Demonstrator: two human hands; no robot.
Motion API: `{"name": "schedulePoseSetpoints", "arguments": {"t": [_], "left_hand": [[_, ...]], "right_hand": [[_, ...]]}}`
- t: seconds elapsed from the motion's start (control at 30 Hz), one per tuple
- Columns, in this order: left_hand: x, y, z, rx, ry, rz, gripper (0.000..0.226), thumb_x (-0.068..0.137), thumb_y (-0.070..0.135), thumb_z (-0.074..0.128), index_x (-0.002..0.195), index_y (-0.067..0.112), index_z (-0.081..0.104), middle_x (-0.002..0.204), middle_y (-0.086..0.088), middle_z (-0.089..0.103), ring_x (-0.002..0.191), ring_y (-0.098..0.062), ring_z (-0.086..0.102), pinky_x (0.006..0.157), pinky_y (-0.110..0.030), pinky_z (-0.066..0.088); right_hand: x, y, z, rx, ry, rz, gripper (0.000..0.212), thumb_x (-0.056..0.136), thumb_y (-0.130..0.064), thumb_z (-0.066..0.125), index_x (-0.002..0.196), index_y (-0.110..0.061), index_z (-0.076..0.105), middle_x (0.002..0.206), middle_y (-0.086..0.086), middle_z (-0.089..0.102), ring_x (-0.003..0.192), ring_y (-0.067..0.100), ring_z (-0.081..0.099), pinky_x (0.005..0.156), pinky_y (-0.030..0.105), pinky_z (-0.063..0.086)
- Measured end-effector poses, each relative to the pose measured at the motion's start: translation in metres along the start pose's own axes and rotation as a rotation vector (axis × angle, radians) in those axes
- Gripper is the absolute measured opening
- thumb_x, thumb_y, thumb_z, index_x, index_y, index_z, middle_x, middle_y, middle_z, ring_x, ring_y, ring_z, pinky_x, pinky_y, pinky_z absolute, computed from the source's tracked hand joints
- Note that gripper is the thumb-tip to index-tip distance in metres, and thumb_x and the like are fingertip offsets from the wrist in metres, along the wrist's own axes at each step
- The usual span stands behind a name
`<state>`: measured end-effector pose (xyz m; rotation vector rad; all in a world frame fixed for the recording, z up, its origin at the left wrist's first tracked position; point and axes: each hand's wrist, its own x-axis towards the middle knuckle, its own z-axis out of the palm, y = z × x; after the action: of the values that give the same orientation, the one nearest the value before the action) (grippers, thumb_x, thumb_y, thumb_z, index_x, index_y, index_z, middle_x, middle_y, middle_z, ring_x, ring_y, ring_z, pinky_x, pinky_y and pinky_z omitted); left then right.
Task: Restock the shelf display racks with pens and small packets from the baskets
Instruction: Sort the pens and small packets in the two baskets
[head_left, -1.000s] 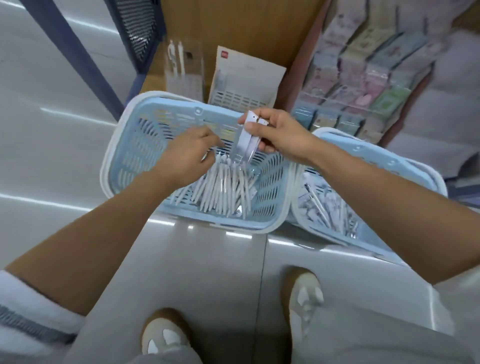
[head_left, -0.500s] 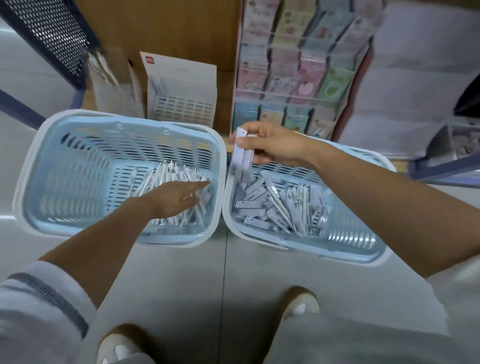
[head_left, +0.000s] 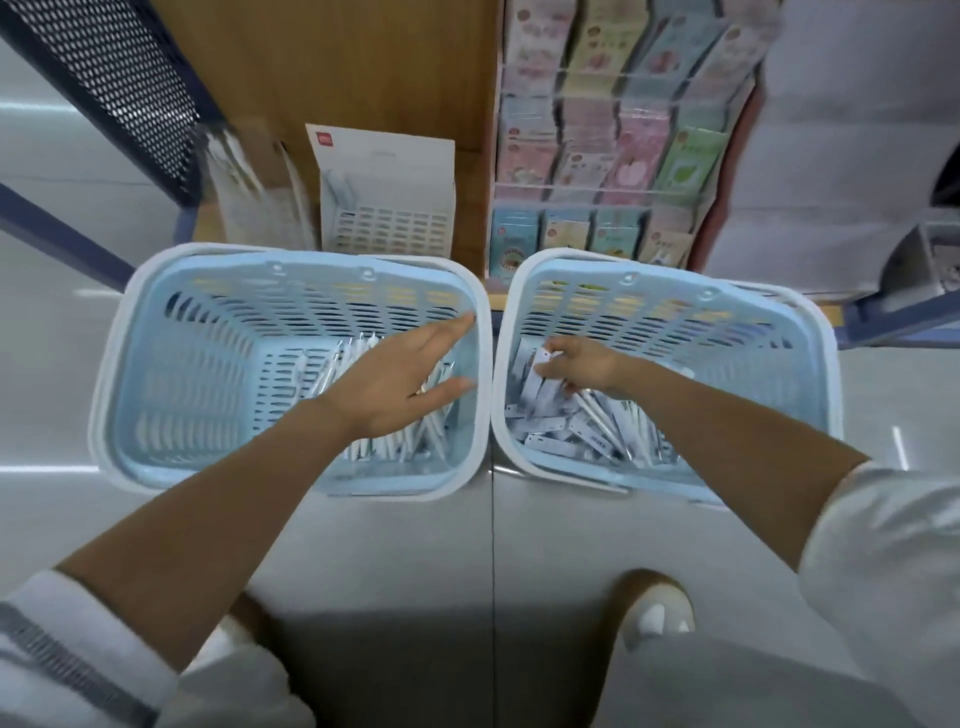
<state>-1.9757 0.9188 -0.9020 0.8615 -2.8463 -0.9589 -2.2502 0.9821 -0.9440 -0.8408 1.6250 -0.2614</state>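
Two light blue baskets stand side by side on the floor. The left basket (head_left: 117, 364) holds several white pens (head_left: 384, 447). My left hand (head_left: 395, 384) hovers over them with straight, spread fingers and holds nothing. The right basket (head_left: 826, 374) holds a pile of small white packets (head_left: 576, 434). My right hand (head_left: 584, 364) is low inside it, fingers curled round a few packets at the pile's left side. Behind the baskets on the low wooden shelf stand a white pen display box (head_left: 384, 208) and a blurred clear holder (head_left: 249, 197).
A clear tiered rack of pastel sticker packs (head_left: 613, 156) stands behind the right basket. A dark blue mesh shelf frame (head_left: 104, 88) crosses the upper left. My shoes (head_left: 657, 613) are on the grey floor just below the baskets.
My right hand dropped from above the basket rim down into the right basket, packets still in its fingers. My left hand lifted off the pens and stretched its fingers toward the basket's right wall.
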Motion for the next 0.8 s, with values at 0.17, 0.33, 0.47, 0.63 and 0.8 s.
{"name": "schedulePoseSetpoints", "arguments": {"t": [0.17,0.33,0.47,0.63,0.8], "left_hand": [[0.005,-0.028,-0.003,0.069,-0.081,0.154,0.069,0.100,0.052,0.037,0.156,0.030,0.002,0.161,0.003,0.022,0.143,-0.015,0.030,0.115,-0.032,0.027],[0.012,-0.057,0.003,0.126,-0.227,0.277,0.072,0.096,0.057,0.027,0.156,0.029,-0.003,0.157,-0.007,0.031,0.140,-0.023,0.036,0.113,-0.039,0.033],[0.002,-0.069,0.022,0.146,-0.283,0.334,0.070,0.097,0.061,0.015,0.155,0.023,0.010,0.157,-0.011,0.029,0.143,-0.026,0.031,0.116,-0.043,0.027],[-0.016,-0.095,0.044,0.339,-0.510,0.293,0.105,0.060,0.079,-0.035,0.151,0.032,-0.010,0.162,0.003,-0.012,0.148,-0.016,-0.016,0.117,-0.038,-0.016],[-0.015,-0.113,0.030,0.342,-0.559,0.399,0.070,0.091,0.056,0.007,0.154,0.028,0.016,0.163,0.003,0.006,0.150,-0.016,-0.007,0.119,-0.042,-0.012]], "right_hand": [[-0.004,0.007,0.004,-0.137,0.096,-0.030,0.034,0.091,-0.020,0.063,0.123,-0.013,0.056,0.105,0.005,0.055,0.091,0.020,0.056,0.077,0.028,0.046],[-0.038,-0.035,0.001,0.140,0.709,-0.274,0.014,0.092,-0.023,0.057,0.080,-0.021,0.064,0.082,0.004,0.068,0.080,0.022,0.065,0.078,0.038,0.054],[-0.074,-0.088,0.048,0.126,0.888,-0.621,0.008,0.092,-0.020,0.055,0.095,-0.019,0.062,0.100,-0.003,0.061,0.092,0.008,0.057,0.082,0.025,0.046],[-0.049,-0.102,0.110,-0.505,0.750,-0.563,0.052,0.095,-0.045,0.043,0.137,-0.015,0.049,0.151,0.008,0.035,0.141,0.024,0.030,0.117,0.038,0.012],[-0.041,-0.096,0.119,-0.767,0.875,-0.482,0.050,0.097,-0.042,0.042,0.140,-0.017,0.045,0.153,0.007,0.032,0.141,0.022,0.029,0.118,0.043,0.010]]}}
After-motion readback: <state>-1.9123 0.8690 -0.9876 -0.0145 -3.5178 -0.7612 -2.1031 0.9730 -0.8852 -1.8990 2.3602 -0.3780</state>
